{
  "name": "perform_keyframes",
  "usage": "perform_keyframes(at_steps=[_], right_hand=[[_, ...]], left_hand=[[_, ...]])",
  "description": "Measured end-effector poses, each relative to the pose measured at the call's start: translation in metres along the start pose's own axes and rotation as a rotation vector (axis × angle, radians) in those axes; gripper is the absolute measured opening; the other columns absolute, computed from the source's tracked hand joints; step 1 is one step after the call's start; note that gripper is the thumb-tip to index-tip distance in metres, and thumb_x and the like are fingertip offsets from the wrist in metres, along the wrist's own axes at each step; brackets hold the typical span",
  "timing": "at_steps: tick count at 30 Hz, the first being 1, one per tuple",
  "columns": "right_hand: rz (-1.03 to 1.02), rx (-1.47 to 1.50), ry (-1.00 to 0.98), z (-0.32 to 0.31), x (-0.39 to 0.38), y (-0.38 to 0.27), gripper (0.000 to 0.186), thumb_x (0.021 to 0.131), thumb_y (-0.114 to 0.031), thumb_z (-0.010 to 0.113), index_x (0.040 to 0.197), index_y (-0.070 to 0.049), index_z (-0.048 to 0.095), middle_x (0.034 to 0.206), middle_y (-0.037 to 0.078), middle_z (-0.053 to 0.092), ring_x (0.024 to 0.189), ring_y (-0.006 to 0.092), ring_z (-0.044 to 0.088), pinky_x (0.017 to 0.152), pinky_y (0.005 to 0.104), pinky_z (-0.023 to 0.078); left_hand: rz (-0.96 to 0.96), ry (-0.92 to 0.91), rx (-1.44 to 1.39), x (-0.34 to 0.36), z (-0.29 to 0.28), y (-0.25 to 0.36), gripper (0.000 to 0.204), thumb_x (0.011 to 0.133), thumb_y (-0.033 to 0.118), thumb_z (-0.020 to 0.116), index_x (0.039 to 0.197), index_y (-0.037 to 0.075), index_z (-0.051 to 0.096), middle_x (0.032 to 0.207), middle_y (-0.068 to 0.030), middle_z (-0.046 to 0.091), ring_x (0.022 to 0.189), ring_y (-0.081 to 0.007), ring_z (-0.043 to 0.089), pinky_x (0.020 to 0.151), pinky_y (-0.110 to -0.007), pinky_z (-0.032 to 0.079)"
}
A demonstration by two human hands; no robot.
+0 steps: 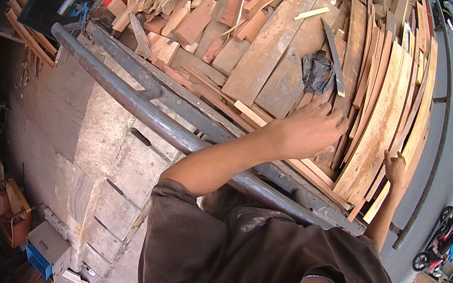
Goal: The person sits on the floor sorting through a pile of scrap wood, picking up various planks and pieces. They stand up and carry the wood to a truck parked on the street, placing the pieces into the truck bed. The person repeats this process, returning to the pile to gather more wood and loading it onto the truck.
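My left hand reaches across a truck bed of scrap wood, palm down. Its fingers are loosely bent and somewhat apart, with nothing visible in them. Just beyond it lie a dark narrow wood strip and a crumpled black plastic bag. To its right, long wooden planks stand packed on edge along the bed's far side. My right hand is closed on the top edge of an outer wooden plank, near its closest end. Part of that grip is hidden.
A thick metal rail runs along the bed's near side, against my body. Wood offcuts pile up at the far end. On the concrete ground at left stand an orange wheelbarrow and a box. A motorbike is parked at lower right.
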State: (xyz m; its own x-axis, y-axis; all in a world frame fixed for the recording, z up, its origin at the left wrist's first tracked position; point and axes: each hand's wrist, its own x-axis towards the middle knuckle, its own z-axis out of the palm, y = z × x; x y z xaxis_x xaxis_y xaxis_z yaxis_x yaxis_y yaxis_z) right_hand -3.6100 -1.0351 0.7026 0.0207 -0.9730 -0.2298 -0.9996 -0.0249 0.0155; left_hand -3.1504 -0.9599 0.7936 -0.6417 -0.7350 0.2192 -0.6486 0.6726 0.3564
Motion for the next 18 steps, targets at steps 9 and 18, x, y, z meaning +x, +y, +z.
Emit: perform_keyframes(at_steps=[9, 18], right_hand=[[-0.457, 0.243, -0.182, -0.074, 0.04, -0.301, 0.043, 0.094, -0.033, 0.063, 0.11, 0.007, 0.065, 0.113, 0.025, 0.065, 0.105, 0.0395, 0.064, 0.087, 0.041, 0.05], [-1.112, 0.18, -0.061, -0.126, 0.002, -0.622, 0.046, 0.091, -0.031, 0.066, 0.122, 0.003, 0.059, 0.116, 0.024, 0.063, 0.111, 0.0391, 0.061, 0.094, 0.0421, 0.046]], left_hand=[[0.174, 0.304, -0.256, -0.099, -0.073, 0.01, 0.052, 0.087, 0.033, 0.065, 0.124, -0.002, 0.053, 0.115, -0.0142, 0.058, 0.113, -0.0281, 0.054, 0.097, -0.041, 0.041], [-0.895, 0.711, -0.185, -0.453, -0.168, -0.002, 0.06, 0.08, 0.027, 0.077, 0.13, 0.002, 0.057, 0.131, -0.0158, 0.058, 0.115, -0.0346, 0.058, 0.097, -0.043, 0.047]])
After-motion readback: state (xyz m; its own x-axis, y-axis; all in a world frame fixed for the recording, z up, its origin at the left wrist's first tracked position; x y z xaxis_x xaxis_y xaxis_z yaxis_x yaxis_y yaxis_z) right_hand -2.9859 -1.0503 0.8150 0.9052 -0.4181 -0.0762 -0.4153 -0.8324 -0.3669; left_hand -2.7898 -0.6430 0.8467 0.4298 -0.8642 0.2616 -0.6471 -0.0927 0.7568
